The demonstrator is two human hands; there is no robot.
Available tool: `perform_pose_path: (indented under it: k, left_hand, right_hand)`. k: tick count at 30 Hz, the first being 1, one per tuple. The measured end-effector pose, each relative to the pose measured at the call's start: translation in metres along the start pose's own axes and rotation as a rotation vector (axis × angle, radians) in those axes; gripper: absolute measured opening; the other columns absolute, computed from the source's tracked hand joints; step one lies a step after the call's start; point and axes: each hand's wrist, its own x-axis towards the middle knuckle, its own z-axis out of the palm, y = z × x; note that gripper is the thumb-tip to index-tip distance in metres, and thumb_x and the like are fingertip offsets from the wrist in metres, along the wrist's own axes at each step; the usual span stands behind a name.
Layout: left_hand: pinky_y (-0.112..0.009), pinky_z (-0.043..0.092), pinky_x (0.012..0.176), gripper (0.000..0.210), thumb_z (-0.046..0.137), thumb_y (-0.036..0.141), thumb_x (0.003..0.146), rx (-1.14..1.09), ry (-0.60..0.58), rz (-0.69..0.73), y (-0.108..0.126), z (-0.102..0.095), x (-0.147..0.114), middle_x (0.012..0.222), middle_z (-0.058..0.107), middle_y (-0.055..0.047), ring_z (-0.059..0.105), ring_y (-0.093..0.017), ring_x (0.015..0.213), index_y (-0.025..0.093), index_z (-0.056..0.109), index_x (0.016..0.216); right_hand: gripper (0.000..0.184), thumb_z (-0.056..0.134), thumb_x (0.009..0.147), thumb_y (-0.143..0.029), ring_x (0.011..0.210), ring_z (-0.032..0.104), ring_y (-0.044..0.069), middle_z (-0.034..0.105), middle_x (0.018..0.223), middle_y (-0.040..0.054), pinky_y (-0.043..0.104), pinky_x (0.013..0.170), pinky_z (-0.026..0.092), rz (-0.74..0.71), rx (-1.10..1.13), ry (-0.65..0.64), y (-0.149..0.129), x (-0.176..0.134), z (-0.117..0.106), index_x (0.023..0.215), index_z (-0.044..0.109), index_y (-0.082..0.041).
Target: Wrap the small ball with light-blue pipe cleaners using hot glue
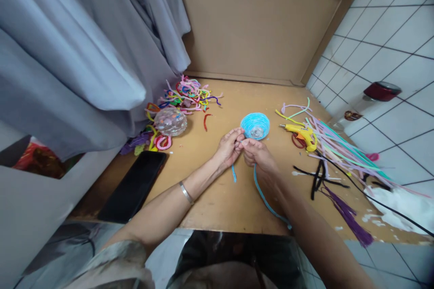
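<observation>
In the head view, my left hand (228, 148) and my right hand (257, 153) meet near the table's middle, fingertips pinched close together. Between them they hold a light blue pipe cleaner (265, 199); one long end trails down past my right wrist, and a short end hangs beneath my left hand. Just beyond my fingers is a round piece wound in blue coils (255, 118), with a clear, shiny patch showing near its front. Whether my left fingertips touch its edge I cannot tell.
A yellow glue gun (301, 136) lies right, its black cord running off frontward. Near it are loose pipe cleaners (334, 144) and a purple tassel (349, 216). On the left are a clear ball (170, 122), a colourful pipe-cleaner heap (190, 92) and a black phone (135, 185).
</observation>
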Motion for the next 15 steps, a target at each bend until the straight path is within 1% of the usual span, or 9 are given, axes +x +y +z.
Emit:
perform_pose_path:
  k: [3,5,6,8,10,11,13,15]
  left_hand:
    - [-0.013,0.025,0.037,0.022,0.077,0.027,0.077,0.01,0.04,0.017,0.0,-0.002,0.001,0.047,0.034,0.011,0.027,-0.001,0.037,0.014,0.058,0.077]
    - [-0.013,0.027,0.038,0.023,0.078,0.027,0.076,0.007,0.038,0.034,0.001,-0.005,0.003,0.046,0.035,0.011,0.027,-0.002,0.037,0.014,0.059,0.079]
    - [-0.014,0.029,0.039,0.022,0.078,0.027,0.076,0.001,0.028,0.045,0.003,-0.006,0.003,0.047,0.038,0.011,0.029,-0.002,0.038,0.014,0.06,0.08]
    - [-0.016,0.035,0.042,0.021,0.076,0.026,0.077,-0.017,0.004,0.071,0.006,-0.009,0.005,0.054,0.052,0.007,0.037,-0.002,0.04,0.014,0.061,0.083]
    - [-0.017,0.038,0.045,0.021,0.075,0.028,0.078,-0.02,-0.005,0.094,0.007,-0.012,0.006,0.069,0.065,0.002,0.046,-0.004,0.044,0.014,0.062,0.087]
    - [-0.018,0.039,0.046,0.022,0.074,0.03,0.078,-0.009,-0.002,0.101,0.007,-0.013,0.006,0.075,0.069,-0.001,0.05,-0.004,0.046,0.015,0.062,0.089]
    - [-0.018,0.039,0.046,0.025,0.074,0.033,0.077,0.036,0.023,0.1,0.004,-0.015,0.006,0.08,0.071,-0.002,0.053,-0.005,0.047,0.015,0.063,0.091]
    - [-0.018,0.036,0.045,0.028,0.077,0.035,0.075,0.093,0.046,0.083,-0.001,-0.015,0.005,0.077,0.07,-0.002,0.054,-0.005,0.046,0.014,0.065,0.089]
  right_hand:
    - [0.035,0.07,0.071,-0.051,0.036,0.012,0.003,0.024,0.042,-0.0149,0.02,0.037,0.01,0.023,0.0,0.001,0.003,0.0,0.001,0.073,0.055,-0.02]
    - [0.034,0.07,0.071,-0.051,0.036,0.011,0.003,0.023,0.043,-0.015,0.02,0.037,0.009,0.025,0.012,-0.001,0.004,0.0,0.001,0.074,0.055,-0.02]
    - [0.034,0.069,0.071,-0.05,0.036,0.011,0.003,0.023,0.043,-0.015,0.02,0.037,0.009,0.022,0.02,-0.001,0.004,0.0,0.001,0.074,0.055,-0.02]
    - [0.033,0.069,0.071,-0.05,0.036,0.011,0.003,0.023,0.043,-0.0151,0.02,0.037,0.009,0.005,0.041,0.012,0.004,0.001,-0.001,0.075,0.055,-0.02]
    - [0.034,0.07,0.071,-0.05,0.035,0.012,0.003,0.023,0.042,-0.0152,0.02,0.037,0.011,-0.02,0.053,0.044,0.002,0.001,-0.003,0.076,0.055,-0.021]
    - [0.035,0.07,0.071,-0.051,0.035,0.013,0.004,0.023,0.041,-0.0152,0.02,0.037,0.011,-0.033,0.052,0.068,0.002,0.002,-0.004,0.076,0.055,-0.021]
    - [0.039,0.072,0.068,-0.055,0.034,0.015,0.004,0.025,0.04,-0.015,0.02,0.037,0.012,-0.057,0.03,0.116,0.001,0.003,-0.005,0.076,0.054,-0.021]
    - [0.043,0.073,0.066,-0.058,0.033,0.016,0.004,0.027,0.039,-0.0147,0.02,0.036,0.012,-0.087,-0.003,0.16,0.0,0.005,-0.005,0.076,0.055,-0.021]
